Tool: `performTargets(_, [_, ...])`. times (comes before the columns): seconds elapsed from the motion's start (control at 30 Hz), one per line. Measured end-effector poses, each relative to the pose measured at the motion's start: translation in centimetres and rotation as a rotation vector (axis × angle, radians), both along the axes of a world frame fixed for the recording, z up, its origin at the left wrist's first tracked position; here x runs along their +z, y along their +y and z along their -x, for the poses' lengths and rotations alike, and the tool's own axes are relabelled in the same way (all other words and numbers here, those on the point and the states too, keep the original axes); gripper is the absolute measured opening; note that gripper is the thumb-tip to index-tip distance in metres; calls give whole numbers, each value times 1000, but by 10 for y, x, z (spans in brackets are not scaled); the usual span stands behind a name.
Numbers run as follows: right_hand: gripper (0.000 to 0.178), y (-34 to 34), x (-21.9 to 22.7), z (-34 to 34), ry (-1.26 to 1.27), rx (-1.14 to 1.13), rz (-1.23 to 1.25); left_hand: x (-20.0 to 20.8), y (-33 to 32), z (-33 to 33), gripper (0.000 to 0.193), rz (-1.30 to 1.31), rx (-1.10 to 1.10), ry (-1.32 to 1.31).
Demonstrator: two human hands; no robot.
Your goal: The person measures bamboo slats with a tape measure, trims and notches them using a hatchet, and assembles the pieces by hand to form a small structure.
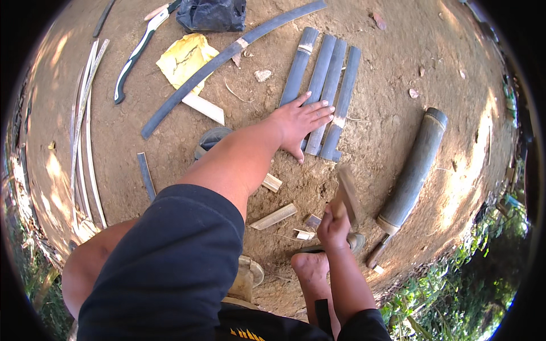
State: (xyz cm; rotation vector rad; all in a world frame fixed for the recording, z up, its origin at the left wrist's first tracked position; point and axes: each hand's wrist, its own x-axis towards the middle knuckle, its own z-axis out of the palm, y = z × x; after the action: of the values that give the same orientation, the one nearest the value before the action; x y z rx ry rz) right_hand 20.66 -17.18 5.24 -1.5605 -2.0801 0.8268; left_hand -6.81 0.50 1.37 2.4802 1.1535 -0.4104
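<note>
Several dark split bamboo strips (296,71) lie side by side on the dirt ahead of me, with a short crosspiece showing under their near ends. My left hand (301,120) lies across them with its fingers spread, pressing flat on the strips. Closer to my body, my right hand (334,228) is closed around a brown wooden piece (346,196). That piece is tilted upward and smeared by motion, so its exact kind is unclear. It is held apart from the strips, just short of their near ends.
A thick bamboo pole section (415,170) lies at right, beside a brown handle (377,253). A long curved bamboo strip (227,48) crosses a yellow crumpled sheet (186,59). Farther left are a saw with a black-and-white handle (136,54) and thin pale strips (85,125). Offcuts (274,216) lie near my feet.
</note>
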Motion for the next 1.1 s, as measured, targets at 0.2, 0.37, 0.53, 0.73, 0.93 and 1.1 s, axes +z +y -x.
performTargets(0.2, [41,9,22,18,-56,-72,97,0,-12,2,136,49,3,-4])
performTargets(0.37, [38,-3,-12,0,153,-25,103,1,-1,0,136,5,-3,0])
performTargets(0.53, [44,-3,-13,16,-41,-126,184,-3,-1,2,134,-9,1,10])
performTargets(0.73, [35,-15,-4,3,461,-192,231,-2,0,-2,133,4,-10,22])
performTargets(0.93, [36,14,30,28,185,-346,504,0,-3,2,134,3,2,46])
performTargets(1.1, [42,14,24,7,-231,-114,410,0,0,-4,134,9,2,17])
